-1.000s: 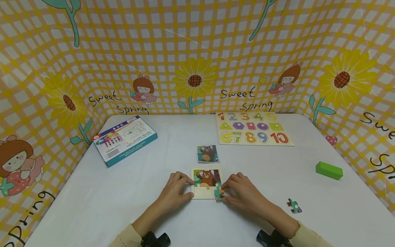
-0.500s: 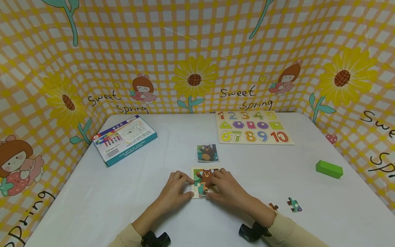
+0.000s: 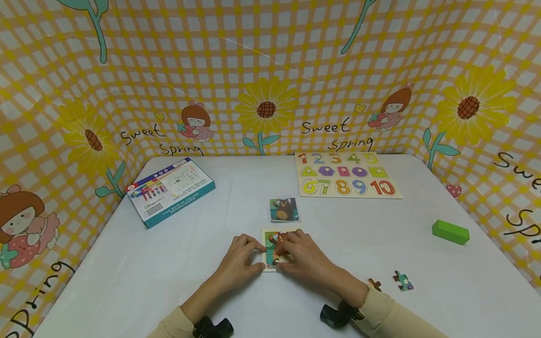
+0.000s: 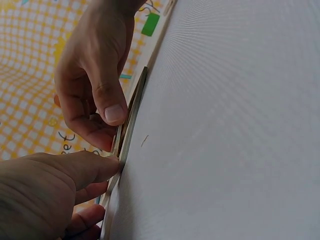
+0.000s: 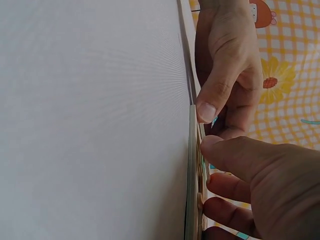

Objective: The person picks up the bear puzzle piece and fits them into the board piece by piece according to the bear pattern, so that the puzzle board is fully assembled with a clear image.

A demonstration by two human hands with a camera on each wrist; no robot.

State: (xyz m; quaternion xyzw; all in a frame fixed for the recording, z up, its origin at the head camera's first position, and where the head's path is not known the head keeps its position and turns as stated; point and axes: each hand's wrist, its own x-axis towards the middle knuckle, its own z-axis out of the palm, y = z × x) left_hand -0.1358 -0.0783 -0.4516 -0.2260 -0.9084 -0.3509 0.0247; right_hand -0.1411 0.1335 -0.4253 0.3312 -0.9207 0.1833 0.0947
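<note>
In the head view a small wooden jigsaw board (image 3: 264, 234) with a brown bear picture lies on the white table. My left hand (image 3: 237, 263) holds its left edge, index finger near the middle of that edge and thumb at the near corner. My right hand (image 3: 307, 258) reaches over the board and pinches a teal and brown puzzle piece (image 3: 270, 261) at its near left part. In the right wrist view the thumb bears on this thin piece (image 5: 204, 131), which stands slightly raised from the board. My right hand hides the board's right half.
Two loose puzzle pieces, one teal (image 3: 404, 280) and one brown (image 3: 374, 283), lie right of the board. Behind it is a bear picture card (image 3: 284, 210). Farther off are a number board (image 3: 348, 175), a flat box (image 3: 171, 191) and a green block (image 3: 451, 232).
My right hand has carried the puzzle piece left across the board, from its near right corner to its near left part. The brown loose piece has come into view. My left hand stays put.
</note>
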